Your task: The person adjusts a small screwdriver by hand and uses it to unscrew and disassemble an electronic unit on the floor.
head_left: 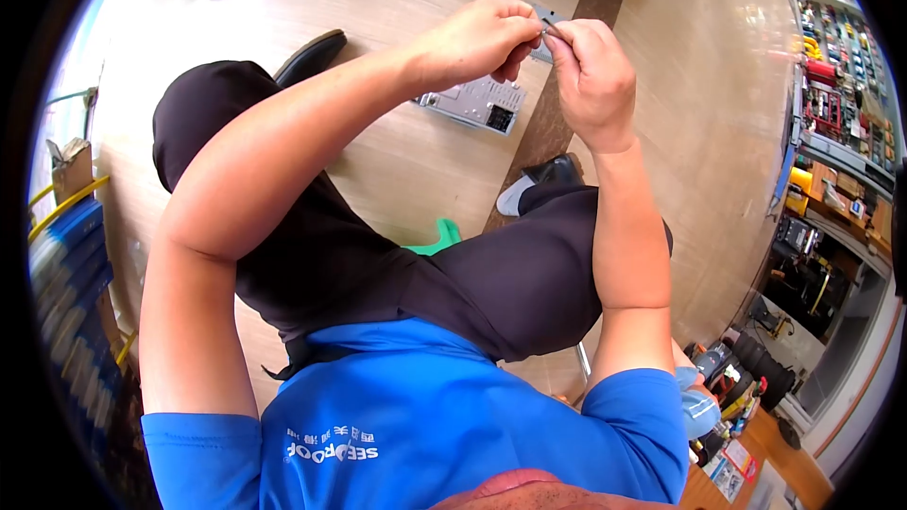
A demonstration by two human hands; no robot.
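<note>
- Pale floor (397, 0), crossed by a dark brown strip (529, 151), spreads beneath everything.
- Crowded shelves (836, 123) stand along the right side, packed with small goods.
- The person's dark trousers (510, 269) show below the outstretched arms, knees apart.
- A labelled metal box (470, 104) lies on the floor, below the hands in view and partly covered by the left one.
- Left hand (480, 41): fingers curled, thumb and forefinger brought together at the small piece; whether they grip or merely touch it, I cannot tell.
- Right hand (595, 80): fingers bent, thumb and forefinger nearly closed in a pinch on the small piece.
- Small dark piece (552, 29): thin, raised between the two hands' fingertips; its exact kind is too small to tell.
</note>
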